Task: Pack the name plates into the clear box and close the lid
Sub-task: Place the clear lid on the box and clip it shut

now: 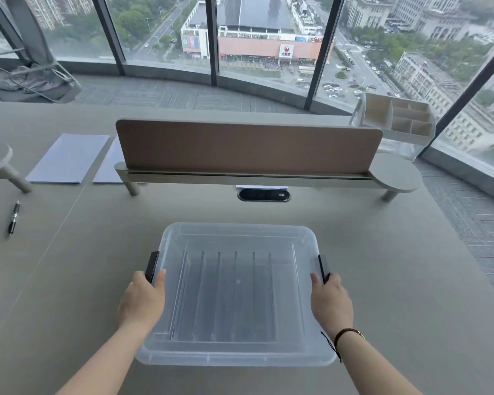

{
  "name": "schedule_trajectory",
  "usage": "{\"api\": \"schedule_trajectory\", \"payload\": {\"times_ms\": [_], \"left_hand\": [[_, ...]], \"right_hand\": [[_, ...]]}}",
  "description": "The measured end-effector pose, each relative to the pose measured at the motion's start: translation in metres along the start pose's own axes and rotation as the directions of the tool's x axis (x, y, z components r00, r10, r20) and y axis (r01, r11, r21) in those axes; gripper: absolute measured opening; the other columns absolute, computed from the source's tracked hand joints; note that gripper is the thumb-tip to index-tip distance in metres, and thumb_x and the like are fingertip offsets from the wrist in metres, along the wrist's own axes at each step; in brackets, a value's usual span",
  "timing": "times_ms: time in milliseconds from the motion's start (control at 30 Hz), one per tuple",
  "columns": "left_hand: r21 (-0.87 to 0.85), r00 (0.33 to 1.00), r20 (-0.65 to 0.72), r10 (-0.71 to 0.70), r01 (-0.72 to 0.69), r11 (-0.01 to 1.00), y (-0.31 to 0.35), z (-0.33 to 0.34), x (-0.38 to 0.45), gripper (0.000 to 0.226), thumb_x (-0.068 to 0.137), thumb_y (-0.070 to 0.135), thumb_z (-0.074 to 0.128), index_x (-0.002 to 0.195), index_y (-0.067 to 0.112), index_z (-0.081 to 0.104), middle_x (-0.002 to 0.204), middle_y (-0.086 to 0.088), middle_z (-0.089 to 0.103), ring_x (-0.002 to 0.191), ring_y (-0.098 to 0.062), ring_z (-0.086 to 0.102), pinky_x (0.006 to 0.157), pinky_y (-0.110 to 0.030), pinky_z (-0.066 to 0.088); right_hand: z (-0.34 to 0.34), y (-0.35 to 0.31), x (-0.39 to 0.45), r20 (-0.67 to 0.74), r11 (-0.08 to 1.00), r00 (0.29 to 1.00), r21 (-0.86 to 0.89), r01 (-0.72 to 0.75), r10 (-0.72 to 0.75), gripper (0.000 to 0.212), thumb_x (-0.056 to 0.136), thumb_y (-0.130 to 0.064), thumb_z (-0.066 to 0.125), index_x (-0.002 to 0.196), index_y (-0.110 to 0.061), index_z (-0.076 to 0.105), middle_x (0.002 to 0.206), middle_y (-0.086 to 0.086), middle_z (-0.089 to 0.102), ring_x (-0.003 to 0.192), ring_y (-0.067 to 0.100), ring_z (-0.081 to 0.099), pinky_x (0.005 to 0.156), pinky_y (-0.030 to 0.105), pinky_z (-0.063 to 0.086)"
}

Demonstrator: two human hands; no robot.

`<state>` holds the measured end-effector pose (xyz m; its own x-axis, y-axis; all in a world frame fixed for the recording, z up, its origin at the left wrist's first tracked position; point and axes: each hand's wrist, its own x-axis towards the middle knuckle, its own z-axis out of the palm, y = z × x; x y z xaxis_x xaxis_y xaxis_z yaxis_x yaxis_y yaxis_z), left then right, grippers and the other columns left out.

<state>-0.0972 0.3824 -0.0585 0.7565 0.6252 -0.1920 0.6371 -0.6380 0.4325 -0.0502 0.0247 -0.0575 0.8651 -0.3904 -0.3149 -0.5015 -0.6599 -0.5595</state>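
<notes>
The clear box [237, 357] sits on the grey table in front of me with its clear lid [237, 235] lying on top. Through the lid I see several clear name plates [228, 292] standing on edge in a row inside. My left hand [143, 300] rests on the box's left side, thumb on the lid, fingers by the black left latch [152, 265]. On the opposite side, my right hand [330, 303] rests with its fingers at the black right latch [323, 267]. Whether the latches are clipped down I cannot tell.
A brown divider panel [248, 146] on a raised shelf crosses the table behind the box. Paper sheets [69, 158] lie at the back left, a black pen [14, 218] at the left. A white organiser [397, 121] stands at the back right by the windows.
</notes>
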Motion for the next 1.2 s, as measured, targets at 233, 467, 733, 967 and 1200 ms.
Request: {"api": "schedule_trajectory", "payload": {"times_ms": [233,467,733,967,1200], "left_hand": [[0.066,1.0,-0.003,0.028,-0.028,0.997,0.007,-0.001,-0.003,0.041,0.101,0.046,0.03,0.094,0.008,0.045,0.095,-0.018,0.064,0.084,-0.039,0.06,0.067,-0.041,0.043],[0.218,0.997,-0.014,0.071,-0.066,0.974,0.013,0.001,-0.007,0.039,0.102,0.041,0.024,0.094,0.008,0.043,0.093,-0.015,0.065,0.084,-0.038,0.062,0.065,-0.04,0.039],[0.182,0.996,-0.017,0.082,-0.078,0.98,0.012,0.005,-0.009,0.04,0.101,0.042,0.022,0.095,0.008,0.042,0.093,-0.016,0.064,0.081,-0.037,0.062,0.063,-0.04,0.041],[0.166,0.996,-0.033,0.088,-0.081,0.983,0.009,0.007,-0.008,0.04,0.101,0.041,0.024,0.104,0.007,0.044,0.097,-0.017,0.066,0.085,-0.039,0.063,0.064,-0.041,0.04],[0.213,0.978,0.007,0.21,-0.207,0.955,0.011,0.008,-0.006,0.053,0.098,0.036,0.042,0.14,0.004,0.034,0.128,-0.024,0.055,0.105,-0.043,0.06,0.075,-0.049,0.047]], "right_hand": [[0.001,-0.006,-0.004,-0.033,0.999,0.999,-0.053,-0.005,0.004,0.033,0.099,-0.043,0.036,0.091,-0.012,0.044,0.074,0.0,0.052,0.078,0.034,0.051,0.066,0.04,0.038],[0.003,-0.007,-0.005,-0.076,0.997,0.997,-0.071,0.013,-0.018,0.032,0.1,-0.041,0.035,0.087,-0.013,0.042,0.072,-0.001,0.051,0.075,0.034,0.052,0.064,0.039,0.038],[0.005,-0.009,-0.009,-0.118,0.993,0.99,-0.094,0.066,-0.077,0.027,0.101,-0.037,0.034,0.085,-0.016,0.041,0.074,0.001,0.056,0.068,0.032,0.053,0.061,0.039,0.039],[0.006,-0.011,-0.008,-0.108,0.99,0.989,-0.107,0.093,-0.104,0.026,0.101,-0.037,0.033,0.085,-0.017,0.04,0.075,0.002,0.058,0.066,0.031,0.052,0.06,0.039,0.039],[0.007,-0.011,0.0,-0.023,0.993,0.996,-0.092,0.078,-0.081,0.025,0.1,-0.035,0.032,0.108,-0.014,0.043,0.104,0.005,0.059,0.088,0.032,0.056,0.073,0.042,0.042]]}}
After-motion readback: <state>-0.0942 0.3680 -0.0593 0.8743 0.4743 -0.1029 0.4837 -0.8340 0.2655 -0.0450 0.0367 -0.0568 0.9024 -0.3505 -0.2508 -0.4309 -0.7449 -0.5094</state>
